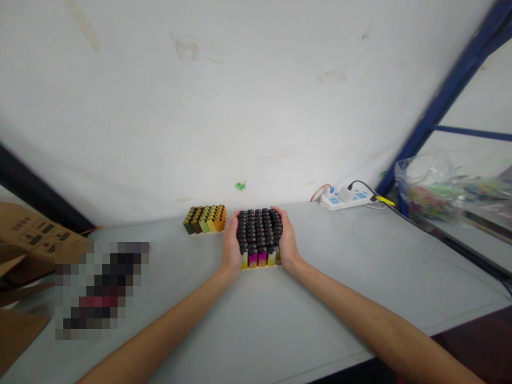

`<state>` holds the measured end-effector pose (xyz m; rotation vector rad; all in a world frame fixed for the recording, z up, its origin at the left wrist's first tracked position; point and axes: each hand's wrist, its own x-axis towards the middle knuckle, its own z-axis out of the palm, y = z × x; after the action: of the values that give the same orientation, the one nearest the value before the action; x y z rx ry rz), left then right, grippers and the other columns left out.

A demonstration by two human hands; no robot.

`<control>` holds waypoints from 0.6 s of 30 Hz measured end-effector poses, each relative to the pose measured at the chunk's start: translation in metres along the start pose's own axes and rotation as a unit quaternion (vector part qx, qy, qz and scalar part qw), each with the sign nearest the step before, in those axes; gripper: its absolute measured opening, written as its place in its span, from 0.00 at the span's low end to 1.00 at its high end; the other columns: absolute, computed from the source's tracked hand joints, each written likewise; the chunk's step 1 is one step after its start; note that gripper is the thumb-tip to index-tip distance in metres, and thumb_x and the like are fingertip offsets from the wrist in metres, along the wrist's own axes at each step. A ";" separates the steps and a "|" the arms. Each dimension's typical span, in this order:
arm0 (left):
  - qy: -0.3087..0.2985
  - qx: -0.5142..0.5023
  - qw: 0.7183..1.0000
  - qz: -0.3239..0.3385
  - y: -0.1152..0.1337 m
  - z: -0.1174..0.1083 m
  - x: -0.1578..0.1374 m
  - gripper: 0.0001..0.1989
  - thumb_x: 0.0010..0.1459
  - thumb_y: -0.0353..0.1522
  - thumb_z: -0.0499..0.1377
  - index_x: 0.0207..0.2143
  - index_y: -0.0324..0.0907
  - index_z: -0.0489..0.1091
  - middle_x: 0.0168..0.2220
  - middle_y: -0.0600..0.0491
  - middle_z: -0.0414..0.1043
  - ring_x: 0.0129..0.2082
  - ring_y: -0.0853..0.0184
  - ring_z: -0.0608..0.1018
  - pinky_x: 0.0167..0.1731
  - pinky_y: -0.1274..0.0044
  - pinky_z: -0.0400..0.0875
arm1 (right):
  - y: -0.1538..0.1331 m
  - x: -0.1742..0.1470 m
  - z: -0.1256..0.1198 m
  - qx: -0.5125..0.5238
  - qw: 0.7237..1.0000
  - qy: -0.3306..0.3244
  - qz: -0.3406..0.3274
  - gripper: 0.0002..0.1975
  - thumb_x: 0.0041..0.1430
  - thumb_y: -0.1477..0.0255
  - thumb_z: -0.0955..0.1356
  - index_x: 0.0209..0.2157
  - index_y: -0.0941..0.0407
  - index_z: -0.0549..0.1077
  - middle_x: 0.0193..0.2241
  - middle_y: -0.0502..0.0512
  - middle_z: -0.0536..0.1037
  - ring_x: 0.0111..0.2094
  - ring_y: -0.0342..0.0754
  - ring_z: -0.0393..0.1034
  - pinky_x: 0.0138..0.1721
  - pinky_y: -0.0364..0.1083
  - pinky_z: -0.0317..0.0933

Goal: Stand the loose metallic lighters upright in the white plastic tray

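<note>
A block of upright lighters (260, 229) with black tops stands on the grey table, its front row showing yellow, purple and orange bodies. My left hand (232, 245) presses along the block's left side, and my right hand (288, 240) wraps its right side, so the rows are squeezed between both palms. Just left of my left hand stands a second, smaller group of lighters (205, 218), with gold tops and dark green, brown, light green, yellow and orange bodies. Most of my fingertips are hidden behind the black-topped block.
A white power strip (347, 198) with plugs and cables lies by the wall at right. Beyond it are a blue metal frame (432, 114) and a clear plastic bag (430, 184). An opened cardboard box (36, 226) and a blurred-out patch (102, 290) are at left.
</note>
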<state>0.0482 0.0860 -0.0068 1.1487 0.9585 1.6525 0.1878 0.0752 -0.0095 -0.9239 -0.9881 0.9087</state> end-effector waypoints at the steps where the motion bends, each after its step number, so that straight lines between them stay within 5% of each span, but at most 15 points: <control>1: 0.002 0.003 1.000 0.005 0.001 0.000 0.000 0.20 0.67 0.48 0.56 0.50 0.46 0.76 0.55 0.50 0.76 0.61 0.58 0.73 0.67 0.67 0.61 | -0.002 0.000 0.000 -0.011 1.000 0.008 -0.007 0.31 0.69 0.44 0.58 0.54 0.52 0.76 0.52 0.54 0.79 0.58 0.55 0.68 0.66 0.54 0.56; 18: 0.023 0.022 0.999 0.011 0.011 0.003 -0.003 0.20 0.66 0.49 0.58 0.47 0.45 0.76 0.51 0.50 0.77 0.57 0.57 0.75 0.64 0.66 0.64 | -0.015 -0.003 0.006 0.002 1.000 0.021 -0.010 0.29 0.66 0.46 0.63 0.50 0.53 0.80 0.50 0.53 0.83 0.55 0.56 0.72 0.63 0.52 0.59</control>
<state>0.0488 0.0798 0.0031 1.1591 1.0197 1.6899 0.1841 0.0691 0.0057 -0.9245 -0.9574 0.8699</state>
